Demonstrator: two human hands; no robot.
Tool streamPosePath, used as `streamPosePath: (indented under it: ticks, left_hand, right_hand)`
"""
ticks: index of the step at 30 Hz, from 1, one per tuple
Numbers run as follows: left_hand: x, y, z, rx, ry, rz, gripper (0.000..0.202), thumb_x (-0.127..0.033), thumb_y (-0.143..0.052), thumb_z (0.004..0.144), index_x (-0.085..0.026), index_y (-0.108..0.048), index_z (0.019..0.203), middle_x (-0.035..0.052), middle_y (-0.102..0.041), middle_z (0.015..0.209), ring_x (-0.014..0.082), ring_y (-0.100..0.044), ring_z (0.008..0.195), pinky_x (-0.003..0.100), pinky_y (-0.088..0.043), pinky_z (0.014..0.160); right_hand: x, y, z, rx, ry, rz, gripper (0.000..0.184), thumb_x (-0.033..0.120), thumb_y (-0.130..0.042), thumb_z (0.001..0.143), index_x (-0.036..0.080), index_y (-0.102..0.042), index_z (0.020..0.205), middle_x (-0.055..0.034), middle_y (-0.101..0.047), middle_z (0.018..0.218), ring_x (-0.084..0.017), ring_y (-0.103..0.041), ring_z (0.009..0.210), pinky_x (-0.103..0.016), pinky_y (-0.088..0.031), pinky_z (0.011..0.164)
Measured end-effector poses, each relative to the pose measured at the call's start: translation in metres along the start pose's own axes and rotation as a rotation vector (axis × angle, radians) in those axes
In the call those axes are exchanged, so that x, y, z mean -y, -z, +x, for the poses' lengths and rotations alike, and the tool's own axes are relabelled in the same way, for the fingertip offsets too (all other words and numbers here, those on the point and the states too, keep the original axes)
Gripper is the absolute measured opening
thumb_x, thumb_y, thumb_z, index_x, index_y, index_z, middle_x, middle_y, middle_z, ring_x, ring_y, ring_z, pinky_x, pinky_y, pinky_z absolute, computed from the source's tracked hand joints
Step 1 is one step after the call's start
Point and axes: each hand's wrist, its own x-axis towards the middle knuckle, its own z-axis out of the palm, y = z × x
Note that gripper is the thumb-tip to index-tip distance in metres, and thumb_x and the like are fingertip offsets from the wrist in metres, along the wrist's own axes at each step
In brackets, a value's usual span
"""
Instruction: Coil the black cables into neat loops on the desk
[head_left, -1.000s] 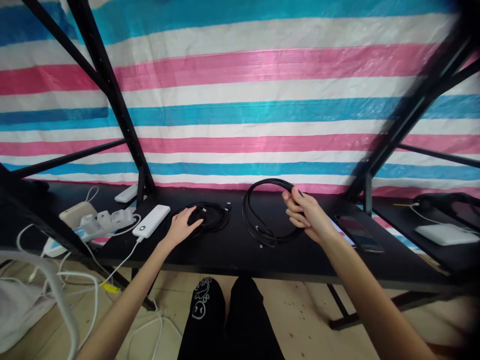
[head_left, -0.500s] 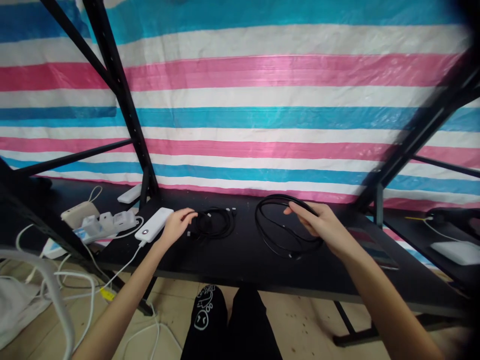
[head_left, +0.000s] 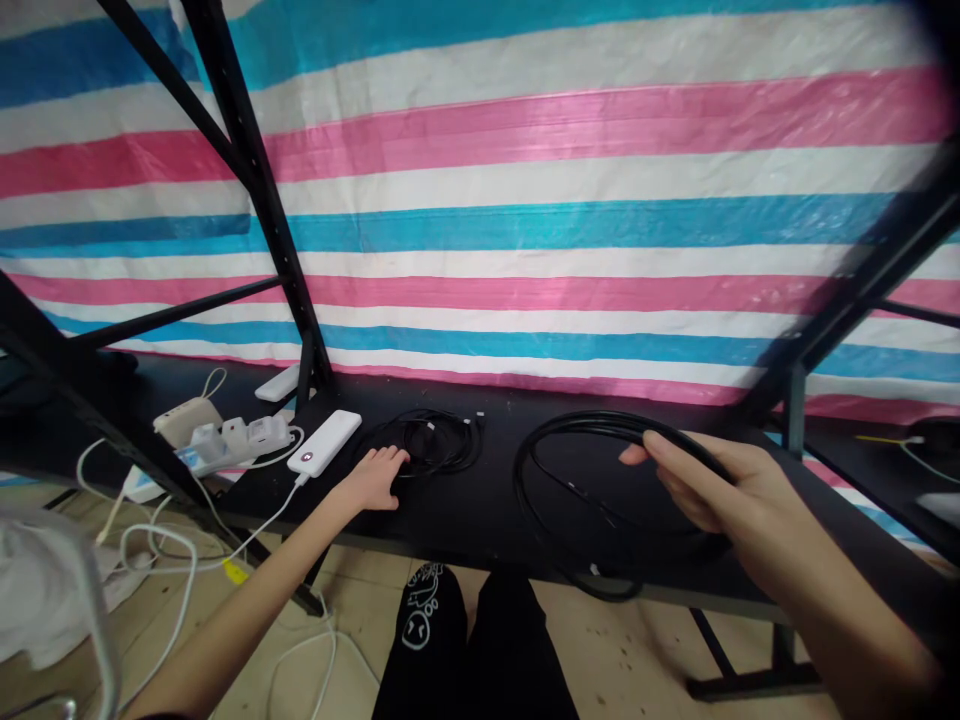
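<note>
A large coil of black cable (head_left: 525, 490) is gripped in my right hand (head_left: 712, 480), between thumb and fingers. The coil is lifted partly off the shelf, and its lower loop hangs by the front edge. My left hand (head_left: 377, 478) rests palm down at the near left side of a second, smaller black cable bundle (head_left: 450, 462), fingers stretched out and nothing gripped. Light-coloured plug ends show on the bundle's far side. Just left of that hand lies a white power bank (head_left: 326, 442) with a white cord plugged into its near end.
Black metal posts (head_left: 277, 220) frame the black shelf (head_left: 480, 520) on both sides, with a striped plastic sheet (head_left: 525, 230) behind. At left are a power strip with several white chargers (head_left: 232, 438), a beige power bank (head_left: 186, 420) and loose white cords (head_left: 187, 590).
My right hand has moved right and nearer to me, lifting the big coil. My left hand has come down flatter beside the smaller bundle. The view has shifted slightly.
</note>
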Motion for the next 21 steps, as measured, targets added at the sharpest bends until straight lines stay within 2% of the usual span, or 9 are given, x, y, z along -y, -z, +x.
streamPosePath:
  ticks: [4,8,10,13,16,19,21]
  left_hand:
    - [0.011,0.004,-0.009,-0.086,0.011,0.024,0.048,-0.011,-0.056,0.065,-0.012,-0.056,0.113,0.0151,-0.059,0.110,0.0287,-0.060,0.096,0.040,-0.041,0.087]
    - [0.026,0.023,-0.010,-0.107,-0.040,-0.004,0.022,-0.018,-0.051,0.079,-0.016,-0.065,0.094,0.0083,-0.067,0.094,0.0212,-0.063,0.085,0.030,-0.044,0.079]
    - [0.032,0.031,-0.008,-0.114,-0.075,-0.016,0.021,-0.023,-0.048,0.085,-0.017,-0.067,0.092,0.0070,-0.069,0.091,0.0195,-0.064,0.086,0.028,-0.043,0.078]
    - [0.034,0.032,-0.006,-0.126,-0.104,-0.013,0.019,-0.026,-0.052,0.085,-0.017,-0.068,0.090,0.0068,-0.070,0.090,0.0191,-0.064,0.085,0.028,-0.042,0.078]
    - [0.029,0.019,-0.005,-0.121,-0.111,0.005,0.011,-0.024,-0.060,0.079,-0.017,-0.068,0.081,0.0055,-0.070,0.085,0.0193,-0.064,0.080,0.028,-0.041,0.074]
    - [0.025,0.000,-0.007,-0.147,-0.103,0.034,0.010,-0.022,-0.059,0.077,-0.017,-0.067,0.079,0.0059,-0.069,0.086,0.0208,-0.064,0.082,0.030,-0.040,0.075]
    - [0.023,-0.009,-0.009,-0.181,-0.096,0.052,0.013,-0.022,-0.055,0.078,-0.017,-0.066,0.081,0.0065,-0.068,0.090,0.0218,-0.063,0.086,0.033,-0.040,0.077]
  right_hand:
    - [0.004,0.008,-0.011,0.008,0.044,-0.097,0.048,0.062,-0.056,0.076,0.016,-0.070,0.077,0.0037,-0.027,0.050,-0.007,-0.025,0.043,-0.023,-0.015,0.040]
    - [0.000,0.018,-0.011,0.003,0.087,-0.163,0.047,0.062,-0.056,0.077,0.017,-0.070,0.077,0.0030,-0.029,0.050,-0.008,-0.027,0.044,-0.023,-0.018,0.039]
    - [-0.009,0.020,-0.001,0.013,0.057,-0.140,0.047,0.062,-0.059,0.075,0.016,-0.070,0.081,0.0038,-0.029,0.051,-0.007,-0.028,0.044,-0.021,-0.017,0.038]
    - [-0.040,0.018,0.028,0.076,-0.126,0.159,0.049,0.062,-0.060,0.074,0.016,-0.065,0.089,0.0084,-0.020,0.053,-0.004,-0.017,0.040,-0.017,-0.010,0.036]
    - [-0.086,0.009,0.063,0.143,-0.250,0.470,0.041,0.056,-0.058,0.079,0.017,-0.059,0.089,0.0110,-0.016,0.052,-0.004,-0.007,0.039,-0.017,-0.008,0.032]
    - [-0.128,-0.001,0.091,0.158,-0.259,0.492,0.037,0.053,-0.049,0.087,0.018,-0.054,0.078,0.0107,-0.016,0.047,-0.004,-0.010,0.036,-0.016,-0.013,0.031]
    - [-0.150,-0.009,0.102,0.128,-0.242,0.471,0.037,0.049,-0.044,0.092,0.018,-0.054,0.075,0.0090,-0.022,0.047,-0.004,-0.020,0.035,-0.015,-0.020,0.034]
